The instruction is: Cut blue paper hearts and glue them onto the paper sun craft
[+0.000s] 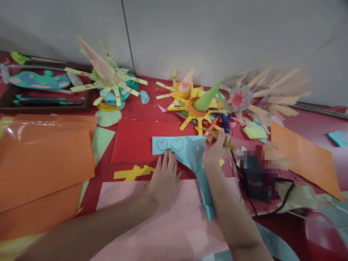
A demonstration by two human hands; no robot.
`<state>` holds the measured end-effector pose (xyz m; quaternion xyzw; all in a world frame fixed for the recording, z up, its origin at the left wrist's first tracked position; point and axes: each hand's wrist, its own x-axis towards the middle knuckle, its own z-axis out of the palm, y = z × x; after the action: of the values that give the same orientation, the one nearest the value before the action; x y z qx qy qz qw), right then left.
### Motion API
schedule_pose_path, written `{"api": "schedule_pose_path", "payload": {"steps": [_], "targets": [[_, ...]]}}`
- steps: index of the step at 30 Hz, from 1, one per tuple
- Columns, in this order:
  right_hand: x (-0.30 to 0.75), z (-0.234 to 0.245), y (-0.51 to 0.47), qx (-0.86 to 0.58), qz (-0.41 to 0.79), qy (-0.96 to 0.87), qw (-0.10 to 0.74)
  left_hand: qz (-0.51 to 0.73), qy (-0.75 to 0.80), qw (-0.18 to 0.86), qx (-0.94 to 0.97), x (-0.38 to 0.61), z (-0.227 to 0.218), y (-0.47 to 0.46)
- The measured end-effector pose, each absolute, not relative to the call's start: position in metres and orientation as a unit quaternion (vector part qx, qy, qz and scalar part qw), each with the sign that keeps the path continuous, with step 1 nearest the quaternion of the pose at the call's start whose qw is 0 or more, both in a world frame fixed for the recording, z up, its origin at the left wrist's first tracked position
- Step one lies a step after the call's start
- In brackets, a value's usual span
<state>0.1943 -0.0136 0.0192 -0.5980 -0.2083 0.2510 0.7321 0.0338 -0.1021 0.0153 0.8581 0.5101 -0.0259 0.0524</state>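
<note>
A light blue paper strip [189, 146] lies over a red flat board or booklet [133, 141], its long tail bending down toward me. Two heart outlines [177, 144] in a gold-brown line show on its left part. My left hand [164, 175] rests with fingers stretched out, the tips on the strip's lower edge just under the hearts. At the strip's right end, my right hand [216, 150] grips a gold-coloured pen [230, 145], its front end pointing left. Beneath my forearms is a large pink sheet [174, 221].
Paper crafts with cones and strips, a yellow one [199, 108] among them, stand along the wall. Orange sheets [49, 156] lie at left, another orange sheet [307, 156] at right. A dark tray [49, 108] holds pens. Yellow scraps [133, 173] and a black cord [261, 216] lie nearby.
</note>
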Motion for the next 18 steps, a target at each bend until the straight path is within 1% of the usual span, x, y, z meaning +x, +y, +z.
{"api": "schedule_pose_path", "payload": {"steps": [13,16,18], "targets": [[0.1894,0.0136,-0.0157,-0.580,0.189,-0.297,0.735,-0.013,0.507,0.039,0.861,0.0308,0.0203,-0.1018],[0.1880,0.0130,-0.0182,-0.595,0.174,-0.352,0.701,-0.014,0.512,0.024,0.859,0.0308,0.0216,-0.1018],[0.1855,0.0099,-0.0200,-0.597,0.186,-0.408,0.665,-0.018,0.516,0.011,0.856,0.0313,0.0225,-0.1024]]}}
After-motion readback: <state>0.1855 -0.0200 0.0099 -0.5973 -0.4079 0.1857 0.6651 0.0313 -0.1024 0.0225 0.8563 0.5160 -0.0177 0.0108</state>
